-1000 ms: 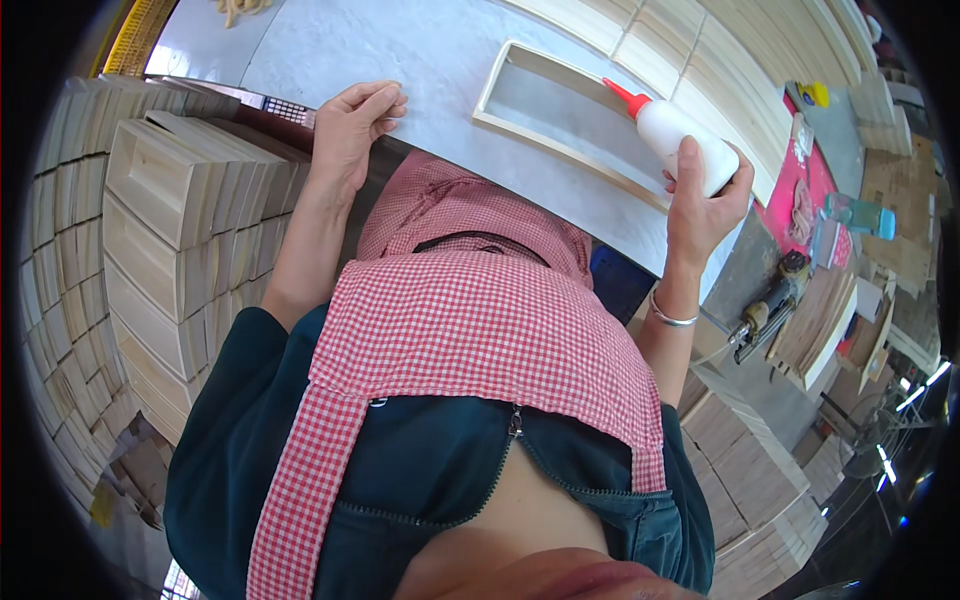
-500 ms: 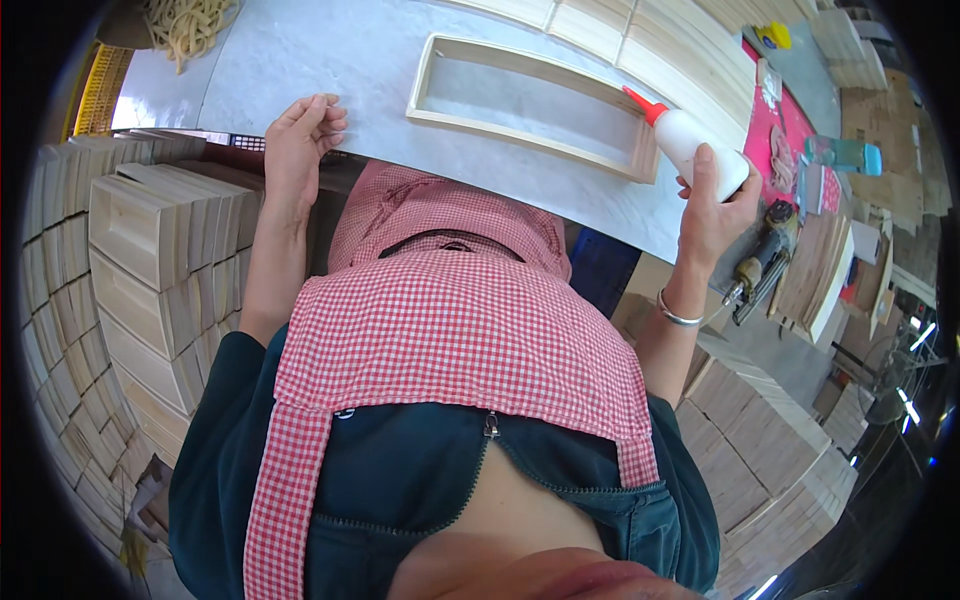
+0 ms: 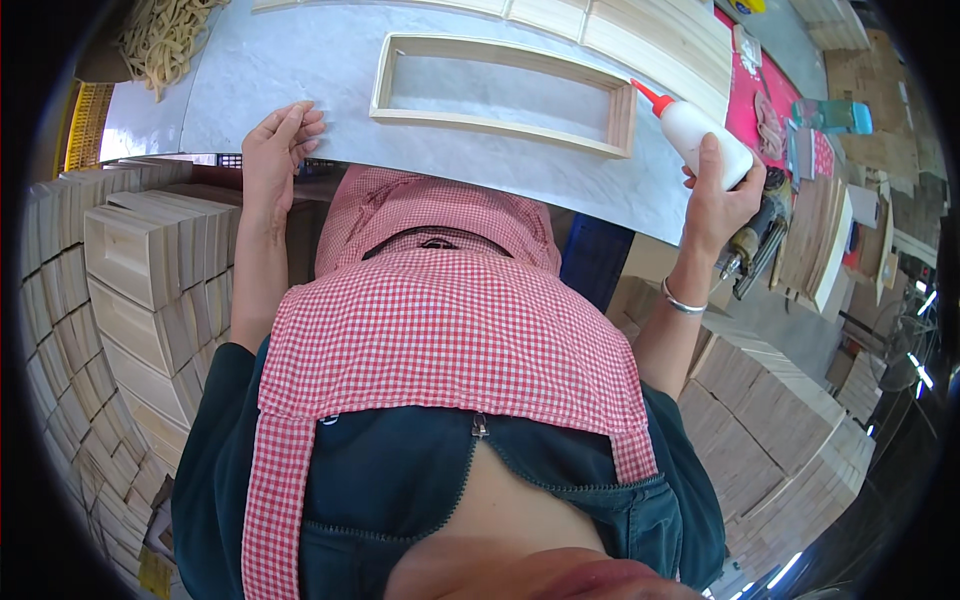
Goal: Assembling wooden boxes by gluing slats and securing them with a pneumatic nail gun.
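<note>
My right hand [image 3: 722, 192] grips a white squeeze bottle [image 3: 703, 143], tilted, with its red pointed nozzle toward the far right corner of a pale wooden frame [image 3: 500, 127]. Whether the tip touches the wood I cannot tell. The narrow rectangular frame lies on the grey marbled table [image 3: 420, 160], its middle open to the tabletop. At the table's front edge, left of the frame, my left hand [image 3: 282, 145] is loosely closed, thumb against curled fingers, with nothing visible in it.
More wooden frames [image 3: 640, 45] line the far side of the table. Rubber bands [image 3: 165, 45] are heaped at far left. Stacked wooden boxes [image 3: 130, 255] stand left, with more stacks [image 3: 760, 400] at right. A power tool [image 3: 745, 245] is beside my right wrist.
The whole view has shifted, so the table and frame appear further left. Relative to the frame, the bottle's nozzle has moved right to its far corner. My left hand keeps its curled shape.
</note>
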Demonstrator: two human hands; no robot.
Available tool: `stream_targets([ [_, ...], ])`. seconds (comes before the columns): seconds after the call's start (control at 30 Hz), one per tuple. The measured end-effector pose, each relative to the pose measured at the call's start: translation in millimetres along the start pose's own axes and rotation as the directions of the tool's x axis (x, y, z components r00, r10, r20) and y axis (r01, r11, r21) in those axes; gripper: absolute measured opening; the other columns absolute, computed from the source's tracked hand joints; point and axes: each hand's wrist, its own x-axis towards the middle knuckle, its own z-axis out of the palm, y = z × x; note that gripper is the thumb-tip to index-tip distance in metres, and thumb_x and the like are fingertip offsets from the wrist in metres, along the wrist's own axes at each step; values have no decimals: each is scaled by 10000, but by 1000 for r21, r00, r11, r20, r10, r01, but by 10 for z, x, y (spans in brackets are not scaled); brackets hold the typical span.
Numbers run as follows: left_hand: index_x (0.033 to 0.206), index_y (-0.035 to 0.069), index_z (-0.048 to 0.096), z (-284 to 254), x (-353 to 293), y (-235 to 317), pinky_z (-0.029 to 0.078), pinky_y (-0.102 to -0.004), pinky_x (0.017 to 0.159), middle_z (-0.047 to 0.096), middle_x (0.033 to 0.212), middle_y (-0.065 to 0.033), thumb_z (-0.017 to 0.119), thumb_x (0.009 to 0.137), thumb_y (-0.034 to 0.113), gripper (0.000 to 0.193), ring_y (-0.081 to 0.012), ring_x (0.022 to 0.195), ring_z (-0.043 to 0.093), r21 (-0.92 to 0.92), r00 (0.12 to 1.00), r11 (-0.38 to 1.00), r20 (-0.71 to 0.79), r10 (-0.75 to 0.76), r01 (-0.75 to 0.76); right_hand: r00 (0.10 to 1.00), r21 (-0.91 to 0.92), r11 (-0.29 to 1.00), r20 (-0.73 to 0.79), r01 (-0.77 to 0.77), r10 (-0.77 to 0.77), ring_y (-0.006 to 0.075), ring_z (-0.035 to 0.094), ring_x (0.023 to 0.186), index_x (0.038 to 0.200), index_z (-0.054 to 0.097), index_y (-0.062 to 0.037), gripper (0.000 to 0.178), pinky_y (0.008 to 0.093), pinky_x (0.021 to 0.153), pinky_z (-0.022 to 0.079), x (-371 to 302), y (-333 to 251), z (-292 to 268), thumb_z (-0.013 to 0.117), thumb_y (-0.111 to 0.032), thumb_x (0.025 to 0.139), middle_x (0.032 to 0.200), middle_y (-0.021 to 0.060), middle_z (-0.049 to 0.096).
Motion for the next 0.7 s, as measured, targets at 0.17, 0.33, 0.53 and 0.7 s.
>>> stream_targets([
  [0.17,1129,-31,699,-44,46,-61,550,-185,695,742,974,-119,684,959,75,201,-125,818,699,5,1000,1000,-9,12,-12,999,-11,999,-10,47,-47,204,666,627,1142,559,36,481,246,486,524,-1,65,-40,800,-287,879,918,163,660],
  [0.33,1106,-47,700,-106,118,-133,563,-186,696,744,959,-134,713,928,41,199,-138,799,708,-23,1000,1000,6,20,-20,999,-35,998,-3,48,-48,198,656,620,1138,562,34,472,243,486,518,-85,64,-178,797,-284,880,913,159,657],
  [0.53,1074,-54,701,-104,152,-143,568,-192,695,742,944,-142,727,916,35,183,-146,784,710,-8,999,999,27,33,-33,999,-41,999,11,-31,31,193,644,611,1142,565,34,460,237,485,502,-284,-50,-374,787,-278,886,906,152,653],
  [0.7,1041,-48,706,-135,153,-169,562,-189,687,737,913,-133,741,905,36,164,-143,766,703,-32,998,998,29,51,-50,995,-75,993,29,-88,90,200,643,624,1153,564,35,455,243,490,506,-435,-149,-506,779,-265,888,913,154,650],
])
